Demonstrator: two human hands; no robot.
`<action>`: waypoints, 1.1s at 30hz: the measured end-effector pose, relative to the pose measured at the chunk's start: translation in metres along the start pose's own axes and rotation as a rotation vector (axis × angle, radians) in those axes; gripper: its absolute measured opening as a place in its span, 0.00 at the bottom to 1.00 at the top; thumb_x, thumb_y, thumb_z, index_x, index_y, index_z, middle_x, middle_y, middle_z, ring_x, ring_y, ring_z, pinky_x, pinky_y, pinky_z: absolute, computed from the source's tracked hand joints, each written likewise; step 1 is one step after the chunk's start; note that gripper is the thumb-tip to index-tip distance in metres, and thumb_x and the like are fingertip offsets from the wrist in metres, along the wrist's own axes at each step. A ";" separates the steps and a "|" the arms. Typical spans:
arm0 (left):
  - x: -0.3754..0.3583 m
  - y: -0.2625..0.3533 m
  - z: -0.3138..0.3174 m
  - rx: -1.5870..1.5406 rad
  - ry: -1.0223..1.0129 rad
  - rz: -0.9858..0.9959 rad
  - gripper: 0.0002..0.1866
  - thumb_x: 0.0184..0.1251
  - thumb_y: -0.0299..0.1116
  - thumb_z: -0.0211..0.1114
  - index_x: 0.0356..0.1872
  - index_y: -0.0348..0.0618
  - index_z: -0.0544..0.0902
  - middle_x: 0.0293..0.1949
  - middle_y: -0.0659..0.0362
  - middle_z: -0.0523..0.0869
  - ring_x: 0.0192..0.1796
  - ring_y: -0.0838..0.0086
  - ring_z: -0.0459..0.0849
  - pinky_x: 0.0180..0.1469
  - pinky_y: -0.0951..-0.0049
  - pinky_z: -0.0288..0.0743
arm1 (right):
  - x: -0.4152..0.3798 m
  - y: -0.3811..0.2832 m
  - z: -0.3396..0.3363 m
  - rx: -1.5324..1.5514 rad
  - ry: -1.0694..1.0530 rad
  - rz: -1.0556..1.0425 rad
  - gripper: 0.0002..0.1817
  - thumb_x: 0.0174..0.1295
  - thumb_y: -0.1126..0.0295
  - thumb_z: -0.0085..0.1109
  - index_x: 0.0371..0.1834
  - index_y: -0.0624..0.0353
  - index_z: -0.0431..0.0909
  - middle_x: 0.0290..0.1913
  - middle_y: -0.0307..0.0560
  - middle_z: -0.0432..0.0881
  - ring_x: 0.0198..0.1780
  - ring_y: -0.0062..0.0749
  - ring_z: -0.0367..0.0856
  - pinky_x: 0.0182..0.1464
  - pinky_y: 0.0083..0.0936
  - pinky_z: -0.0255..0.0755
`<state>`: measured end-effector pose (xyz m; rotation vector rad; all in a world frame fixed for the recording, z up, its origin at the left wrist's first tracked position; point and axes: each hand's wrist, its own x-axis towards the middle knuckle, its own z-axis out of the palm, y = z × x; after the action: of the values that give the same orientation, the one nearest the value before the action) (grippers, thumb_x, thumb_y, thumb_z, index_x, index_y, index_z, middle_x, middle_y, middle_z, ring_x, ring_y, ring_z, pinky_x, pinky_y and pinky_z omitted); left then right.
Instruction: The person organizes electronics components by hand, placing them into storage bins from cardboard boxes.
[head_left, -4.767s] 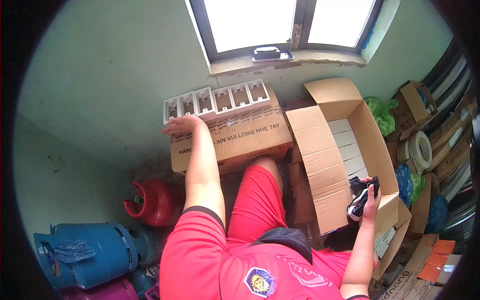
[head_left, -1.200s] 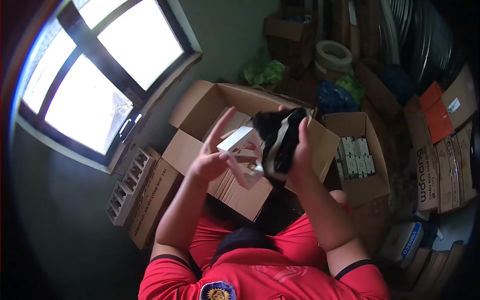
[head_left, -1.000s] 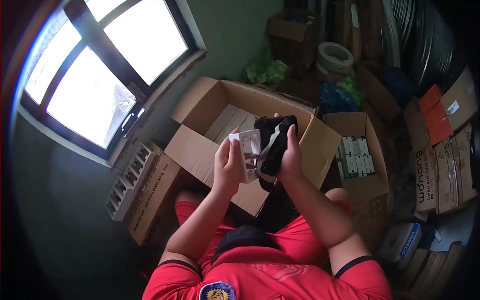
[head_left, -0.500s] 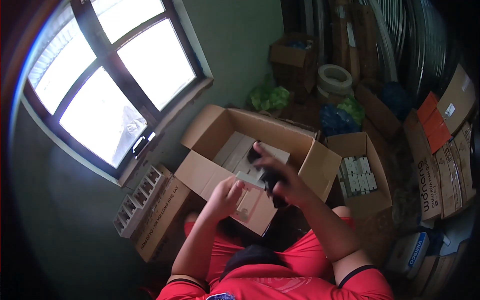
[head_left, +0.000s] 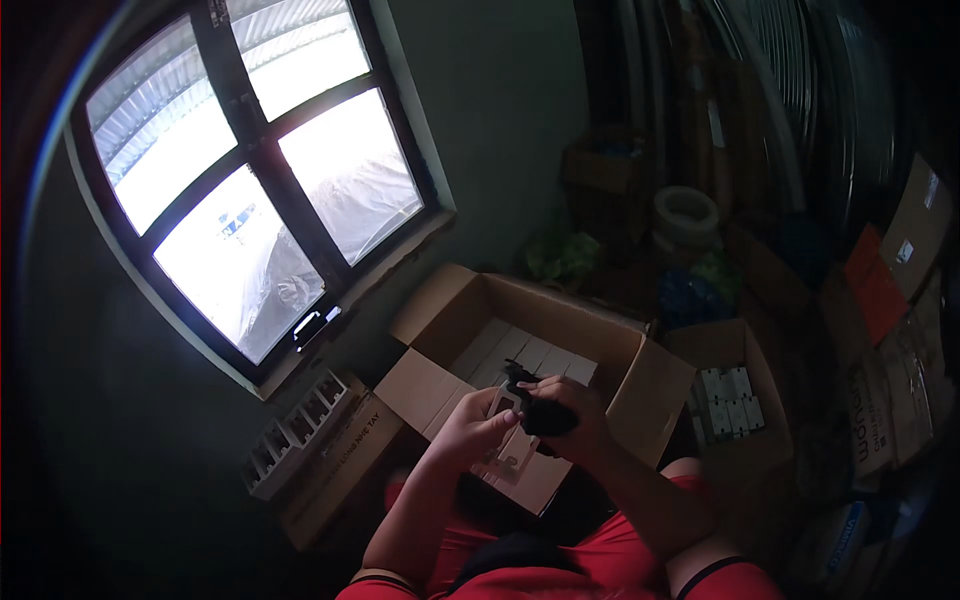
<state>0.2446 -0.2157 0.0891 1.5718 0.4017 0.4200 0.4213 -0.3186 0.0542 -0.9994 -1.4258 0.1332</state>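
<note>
I'm keeping the white frame [head_left: 508, 399] over the near flap of the open carton [head_left: 570, 316]. My left hand [head_left: 478, 428] is gripping its side; my right hand [head_left: 585, 415], blurred with fingers spread half a second ago, is now folding around a dark object [head_left: 550, 417] just beside it. I'm reading that as a switch to close two-handed handling, though I can't tell whether they're touching. Farther left, more frames [head_left: 298, 438] are resting on a printed carton [head_left: 345, 468].

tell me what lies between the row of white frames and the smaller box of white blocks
In the head view: the large open carton, with left hand and right hand in front.
</note>
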 end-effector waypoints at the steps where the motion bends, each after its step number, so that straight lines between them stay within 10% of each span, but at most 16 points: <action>1: 0.002 0.001 0.000 0.004 0.013 -0.015 0.29 0.69 0.60 0.68 0.41 0.38 0.82 0.26 0.71 0.74 0.29 0.88 0.69 0.31 0.81 0.63 | -0.001 0.005 0.000 -0.018 0.031 -0.017 0.21 0.47 0.76 0.80 0.45 0.62 0.83 0.51 0.52 0.88 0.56 0.46 0.87 0.60 0.39 0.80; 7: 0.005 0.001 -0.012 0.116 0.063 -0.107 0.28 0.77 0.58 0.60 0.40 0.37 0.82 0.25 0.70 0.74 0.27 0.87 0.70 0.28 0.79 0.66 | 0.015 -0.005 -0.024 -0.016 -0.229 0.079 0.26 0.49 0.74 0.80 0.53 0.60 0.83 0.54 0.51 0.88 0.56 0.42 0.87 0.59 0.37 0.80; 11: -0.002 -0.006 -0.018 0.523 0.005 -0.132 0.25 0.75 0.52 0.63 0.42 0.33 0.82 0.25 0.62 0.79 0.27 0.80 0.78 0.28 0.70 0.74 | 0.018 -0.027 -0.023 0.159 -0.529 0.178 0.45 0.52 0.68 0.77 0.76 0.55 0.68 0.78 0.54 0.66 0.76 0.47 0.68 0.73 0.39 0.69; 14: -0.001 -0.027 -0.009 0.565 0.000 0.193 0.23 0.65 0.46 0.70 0.44 0.30 0.81 0.28 0.58 0.84 0.30 0.75 0.86 0.32 0.65 0.79 | 0.013 -0.027 -0.015 0.111 -0.453 0.146 0.44 0.52 0.71 0.77 0.75 0.57 0.69 0.75 0.54 0.70 0.74 0.45 0.71 0.73 0.37 0.70; 18: -0.009 -0.009 -0.001 0.258 0.059 -0.226 0.21 0.67 0.45 0.70 0.41 0.33 0.82 0.26 0.63 0.81 0.29 0.80 0.81 0.30 0.70 0.74 | 0.013 -0.024 -0.014 0.006 -0.387 0.113 0.35 0.50 0.80 0.74 0.66 0.61 0.79 0.64 0.55 0.83 0.66 0.44 0.81 0.68 0.33 0.76; 26: -0.013 0.004 -0.008 -0.061 0.202 -0.039 0.20 0.74 0.50 0.68 0.39 0.40 0.83 0.22 0.72 0.74 0.24 0.90 0.68 0.25 0.82 0.62 | 0.008 -0.014 -0.022 0.090 -0.255 0.106 0.27 0.47 0.82 0.74 0.56 0.63 0.84 0.57 0.57 0.87 0.62 0.43 0.85 0.65 0.34 0.78; 33: -0.023 0.012 -0.007 0.488 0.052 -0.171 0.31 0.74 0.62 0.60 0.44 0.37 0.83 0.33 0.48 0.86 0.39 0.61 0.86 0.46 0.59 0.77 | 0.001 -0.021 -0.021 0.119 -0.667 0.215 0.53 0.51 0.72 0.78 0.82 0.56 0.57 0.80 0.55 0.63 0.78 0.48 0.64 0.75 0.37 0.67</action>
<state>0.2217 -0.2216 0.1007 1.9804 0.7126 0.2389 0.4294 -0.3411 0.0723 -1.0546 -1.8744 0.7581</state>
